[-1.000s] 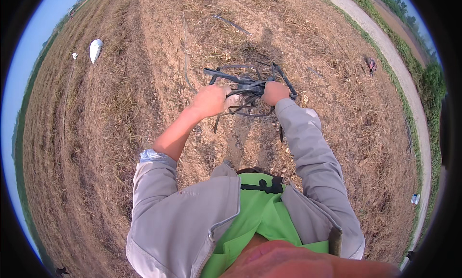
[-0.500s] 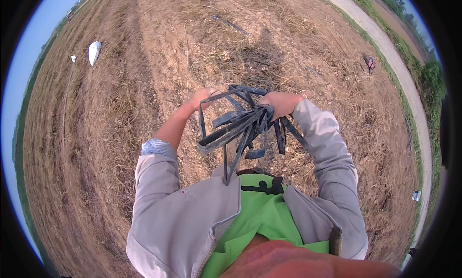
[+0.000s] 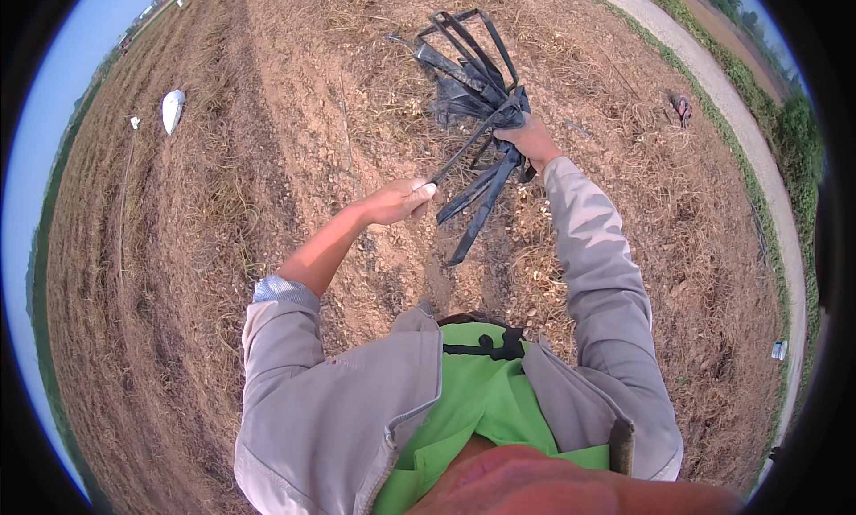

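The person stands in a dry field of brown straw and dirt, with both arms held out in front. The right hand is shut tight around a bunch of black strips. It grips them at the middle, where they all come together. Above the fist the strips stick up and spread out like a fan, and some bend round into loops. Below the fist a few loose ends hang down over the ground. The left hand is lower and closer to the body. Its fingers are curled in, and the thumb and fingers seem to pinch one thin strip that runs up at a slant to the bunch. So the bunch is up in the air, off the ground, between the two hands but mostly in the right one. It looks like the step in hand is pulling the strips together into one tidy bunch. The next move would need a firm right fist so nothing slips out, and a careful left hand for the thin strip and the dangling ends. Far off on the left lies a white sack, and a pale path curves along the right side.
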{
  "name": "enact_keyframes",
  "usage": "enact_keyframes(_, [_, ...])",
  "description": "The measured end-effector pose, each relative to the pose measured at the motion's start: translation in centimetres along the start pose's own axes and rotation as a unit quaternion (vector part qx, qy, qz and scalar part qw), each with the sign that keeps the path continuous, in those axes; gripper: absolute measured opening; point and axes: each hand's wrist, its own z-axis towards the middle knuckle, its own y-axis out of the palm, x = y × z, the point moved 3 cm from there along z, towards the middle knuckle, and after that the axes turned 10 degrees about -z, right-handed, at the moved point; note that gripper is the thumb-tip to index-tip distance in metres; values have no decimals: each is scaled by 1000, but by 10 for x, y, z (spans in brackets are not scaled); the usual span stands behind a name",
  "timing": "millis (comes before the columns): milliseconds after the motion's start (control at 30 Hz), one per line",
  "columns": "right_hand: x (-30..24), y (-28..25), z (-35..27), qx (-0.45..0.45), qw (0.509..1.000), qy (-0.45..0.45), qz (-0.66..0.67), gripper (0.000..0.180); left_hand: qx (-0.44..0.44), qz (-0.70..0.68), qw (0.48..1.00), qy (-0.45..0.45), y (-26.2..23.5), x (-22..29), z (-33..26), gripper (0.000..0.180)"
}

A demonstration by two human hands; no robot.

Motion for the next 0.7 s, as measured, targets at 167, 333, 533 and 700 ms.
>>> enact_keyframes(167, [-48,-3,-34,-271,893,-214,-289,44,38,119,981,149,-12,-40,13,39])
enact_keyframes(333, [-45,49,-62,-351,703,-228,-575,29,107,339,933,53,-78,-12,33,32])
enact_keyframes(533, [-33,60,-30,-11,724,-172,-668,18,211,344,910,92,-66,72,31,33])
enact_keyframes(700, [-32,21,10,117,875,-57,-466,20,90,40,991,95,-9,52,26,38])
